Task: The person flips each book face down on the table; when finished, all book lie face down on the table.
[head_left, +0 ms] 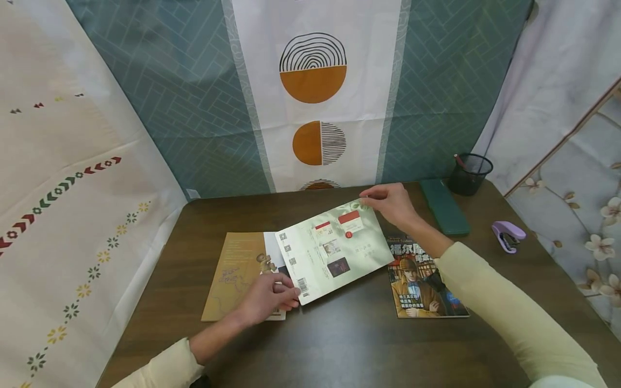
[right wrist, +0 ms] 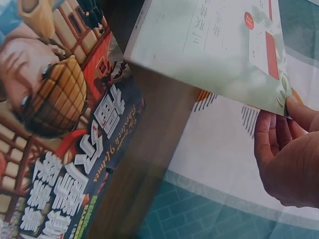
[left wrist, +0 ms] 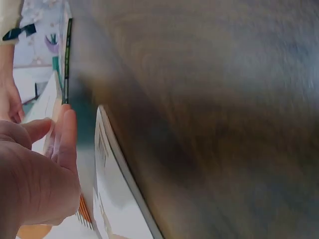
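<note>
A pale green book [head_left: 356,253] is held tilted above the table between both hands. My right hand [head_left: 392,203] pinches its upper right corner, thumb on the face, as the right wrist view also shows. At its lower left corner my left hand [head_left: 271,296] pinches the edge between thumb and fingers. Partly beneath the left hand lies a tan book [head_left: 233,275] with a white strip and a small bear figure. To the right, under the right forearm, lies a dark illustrated book [head_left: 412,293] showing a figure in a checked cap [right wrist: 62,97].
A dark green flat case [head_left: 443,207] lies at the back right, beside a black mesh pen holder [head_left: 468,178]. Near the right edge sits a purple stapler [head_left: 508,236]. Patterned cloth [head_left: 315,108] hangs behind the brown table [head_left: 349,345].
</note>
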`<state>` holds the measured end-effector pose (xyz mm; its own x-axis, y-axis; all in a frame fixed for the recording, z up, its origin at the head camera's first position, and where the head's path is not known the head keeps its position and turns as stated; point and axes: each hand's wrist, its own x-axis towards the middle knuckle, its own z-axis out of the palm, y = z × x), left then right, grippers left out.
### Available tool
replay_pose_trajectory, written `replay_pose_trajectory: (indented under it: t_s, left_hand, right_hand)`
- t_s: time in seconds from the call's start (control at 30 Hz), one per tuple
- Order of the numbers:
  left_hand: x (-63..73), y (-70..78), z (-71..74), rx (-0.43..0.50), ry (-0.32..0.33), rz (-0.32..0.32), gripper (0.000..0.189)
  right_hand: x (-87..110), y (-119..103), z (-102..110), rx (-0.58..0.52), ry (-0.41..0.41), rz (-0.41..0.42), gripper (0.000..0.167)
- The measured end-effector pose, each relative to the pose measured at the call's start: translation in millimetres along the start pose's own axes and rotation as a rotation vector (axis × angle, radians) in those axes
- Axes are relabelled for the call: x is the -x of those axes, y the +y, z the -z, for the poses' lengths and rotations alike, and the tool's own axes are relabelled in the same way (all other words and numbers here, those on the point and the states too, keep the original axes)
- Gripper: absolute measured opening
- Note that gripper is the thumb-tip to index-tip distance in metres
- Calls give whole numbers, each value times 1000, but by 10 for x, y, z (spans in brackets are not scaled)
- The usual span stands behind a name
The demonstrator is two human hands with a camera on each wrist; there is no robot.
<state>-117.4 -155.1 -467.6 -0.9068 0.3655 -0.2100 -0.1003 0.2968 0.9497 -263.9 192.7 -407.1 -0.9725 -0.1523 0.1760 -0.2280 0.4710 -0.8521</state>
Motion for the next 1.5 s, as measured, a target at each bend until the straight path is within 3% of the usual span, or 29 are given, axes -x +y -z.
replay_pose_trajectory:
  t_s: [0.13,0.57,0.87,1.2,1.5]
  left_hand:
    - [14,-8,-77,50,-25,32,19]
    - [29,-75,-319,195,-4,122,20]
    - [51,-95,-493,274,0,177,22]
    - [62,-95,-625,304,23,223,22]
    - [77,-106,-670,300,-1,254,21]
  right_hand:
    - [-89,12,-89,9,-10,4,24]
    - [-275,107,-336,98,-25,-23,21]
    - [-342,147,-464,153,-57,5,21]
    - [-370,175,-594,162,-51,-46,19]
    - [-397,227,-684,189,-60,-50,21]
